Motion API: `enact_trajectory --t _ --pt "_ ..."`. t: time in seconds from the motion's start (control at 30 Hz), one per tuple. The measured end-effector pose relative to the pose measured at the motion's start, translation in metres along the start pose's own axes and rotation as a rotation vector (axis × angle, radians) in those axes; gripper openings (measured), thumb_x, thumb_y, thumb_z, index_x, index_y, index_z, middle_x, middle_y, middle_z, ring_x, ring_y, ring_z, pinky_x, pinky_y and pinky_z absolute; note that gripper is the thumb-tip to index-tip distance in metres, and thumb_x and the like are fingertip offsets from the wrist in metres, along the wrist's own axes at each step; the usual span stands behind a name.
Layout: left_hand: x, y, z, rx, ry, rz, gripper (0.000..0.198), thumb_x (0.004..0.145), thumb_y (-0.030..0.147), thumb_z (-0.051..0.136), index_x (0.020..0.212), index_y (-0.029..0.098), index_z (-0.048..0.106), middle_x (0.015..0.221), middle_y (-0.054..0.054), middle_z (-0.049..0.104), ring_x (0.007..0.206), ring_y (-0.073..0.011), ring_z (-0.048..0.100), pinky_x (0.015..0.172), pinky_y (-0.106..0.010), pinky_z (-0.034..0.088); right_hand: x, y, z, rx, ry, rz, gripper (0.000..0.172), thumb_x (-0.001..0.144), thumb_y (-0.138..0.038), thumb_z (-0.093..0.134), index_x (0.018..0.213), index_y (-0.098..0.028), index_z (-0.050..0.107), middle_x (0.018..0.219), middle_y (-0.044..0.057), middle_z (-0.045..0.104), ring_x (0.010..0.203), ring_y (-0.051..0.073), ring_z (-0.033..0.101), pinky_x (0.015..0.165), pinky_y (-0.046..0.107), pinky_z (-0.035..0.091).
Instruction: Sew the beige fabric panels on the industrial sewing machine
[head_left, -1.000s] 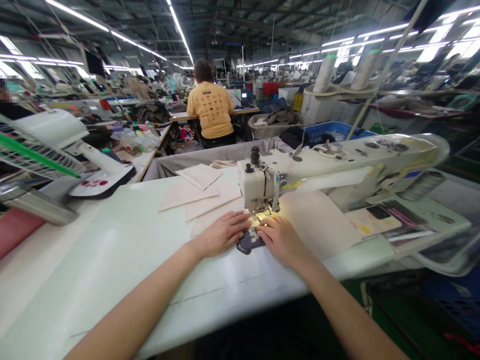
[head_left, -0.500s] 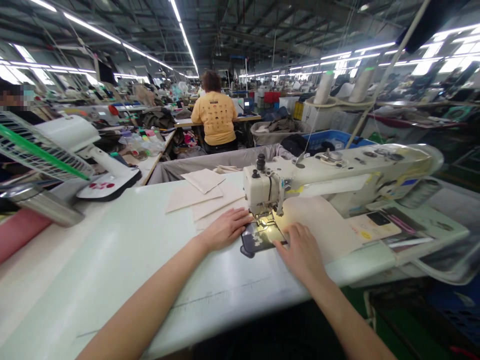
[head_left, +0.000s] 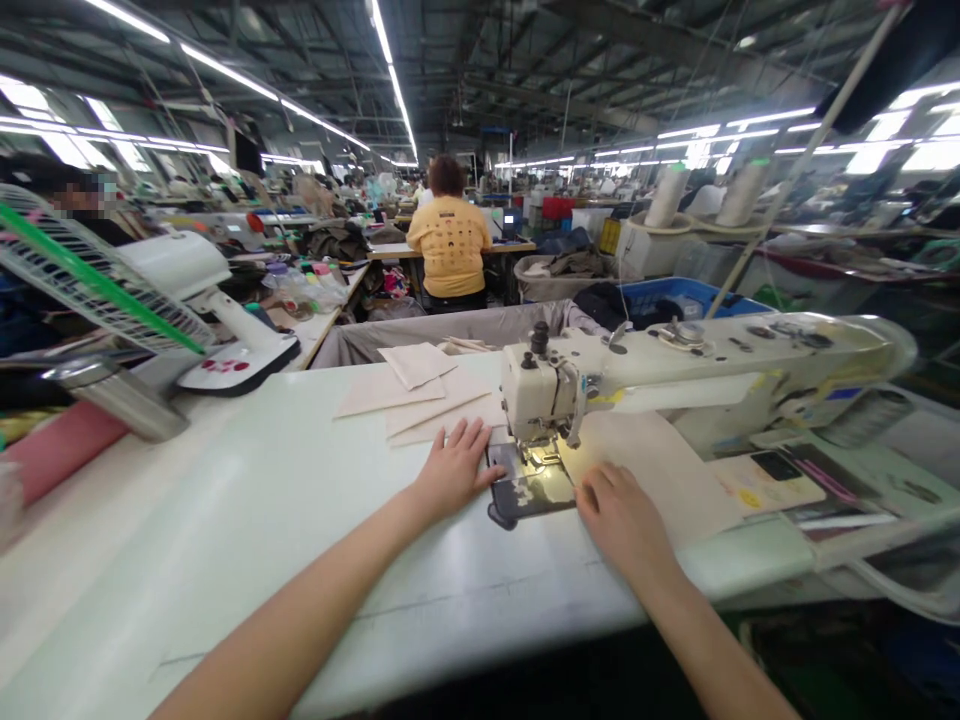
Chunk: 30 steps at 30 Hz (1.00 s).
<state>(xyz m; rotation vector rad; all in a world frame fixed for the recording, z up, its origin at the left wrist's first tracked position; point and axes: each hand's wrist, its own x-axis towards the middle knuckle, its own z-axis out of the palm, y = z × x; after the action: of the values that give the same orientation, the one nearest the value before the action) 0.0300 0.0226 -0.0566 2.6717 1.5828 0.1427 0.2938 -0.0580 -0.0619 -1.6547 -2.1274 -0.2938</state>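
A cream-coloured sewing machine (head_left: pixel 540 395) has its lit needle area above a dark metal plate (head_left: pixel 534 490). A cream fabric piece (head_left: pixel 649 470) lies under the machine arm, its left part by the presser foot. My right hand (head_left: pixel 622 515) is closed at that piece's near left edge, the fingers curled and the thumb partly hidden. My left hand (head_left: pixel 455 465) lies flat with fingers spread on the left of the plate. Its fingertips reach the near edge of the stacked cream fabric pieces (head_left: pixel 420 390), and its thumb touches the plate's edge.
Left stand a white fan (head_left: pixel 238 350) and a steel flask (head_left: pixel 124 395). A phone (head_left: pixel 777 465) lies on papers right of the fabric. Behind the table are a grey cloth-lined bin (head_left: pixel 442 325), a blue crate (head_left: pixel 697 295) and a seated person in a yellow shirt (head_left: pixel 450 245).
The view has shifted, so the scene sits further right and lower. My left hand has turned and its fingers have spread away from the needle area. My right hand's fingers have curled in more.
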Motion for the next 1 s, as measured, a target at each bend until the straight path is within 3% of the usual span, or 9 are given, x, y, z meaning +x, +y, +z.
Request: enact_trajectory --t 0.13,0.23,0.37,0.53,0.7,1.0 --pt "0.033 -0.037 -0.008 -0.022 0.014 -0.017 0.057 0.102 0.052 0.044 0.150 0.022 0.044 0.159 -0.012 0.039 0.148 -0.0329 0.034 0.119 -0.056 0.027 -0.003 -0.002 0.005 -0.074 0.059 -0.021 0.020 0.095 -0.024 0.054 0.076 -0.023 0.051 0.077 0.005 0.060 0.079 0.025 0.059 0.073 0.036 0.044" --pt "0.041 -0.046 -0.013 -0.004 0.057 -0.032 0.048 0.102 0.044 0.047 0.144 0.023 0.051 0.157 -0.011 0.043 0.147 -0.0314 0.035 0.119 -0.054 0.028 -0.003 -0.003 0.014 -0.140 0.089 0.018 0.026 0.099 -0.038 0.052 0.078 -0.023 0.051 0.080 0.006 0.060 0.079 0.025 0.059 0.068 0.035 0.044" --pt "0.016 -0.016 -0.009 0.015 0.122 -0.011 0.039 0.101 0.028 0.047 0.137 0.020 0.057 0.158 -0.012 0.041 0.150 -0.0315 0.029 0.122 -0.055 0.020 0.003 -0.004 0.020 -0.178 0.115 0.010 0.026 0.101 -0.034 0.045 0.079 -0.023 0.051 0.079 0.006 0.059 0.077 0.025 0.059 0.067 0.034 0.043" --pt "-0.035 0.022 0.003 -0.138 0.146 0.167 0.041 0.100 0.025 0.046 0.141 0.023 0.054 0.149 -0.009 0.053 0.141 -0.0271 0.046 0.119 -0.053 0.034 0.009 0.001 0.014 -0.117 0.093 -0.036 0.027 0.099 -0.023 0.048 0.073 -0.024 0.051 0.074 0.005 0.060 0.076 0.025 0.059 0.067 0.035 0.042" --pt "-0.042 0.022 0.003 -0.181 0.156 0.161 0.040 0.100 0.022 0.046 0.138 0.020 0.056 0.147 -0.012 0.054 0.135 -0.0287 0.052 0.116 -0.054 0.038 0.009 0.006 0.006 0.025 0.033 0.042 0.024 0.099 -0.024 0.056 0.075 -0.023 0.058 0.081 0.004 0.064 0.082 0.023 0.061 0.072 0.034 0.043" --pt "-0.037 0.019 0.002 -0.177 0.172 0.174 0.039 0.101 0.023 0.044 0.137 0.019 0.058 0.144 -0.012 0.056 0.132 -0.0287 0.054 0.116 -0.054 0.039 0.009 -0.004 0.005 -0.015 0.023 0.081 0.018 0.096 -0.026 0.063 0.079 -0.020 0.063 0.084 0.005 0.066 0.084 0.024 0.060 0.074 0.034 0.043"
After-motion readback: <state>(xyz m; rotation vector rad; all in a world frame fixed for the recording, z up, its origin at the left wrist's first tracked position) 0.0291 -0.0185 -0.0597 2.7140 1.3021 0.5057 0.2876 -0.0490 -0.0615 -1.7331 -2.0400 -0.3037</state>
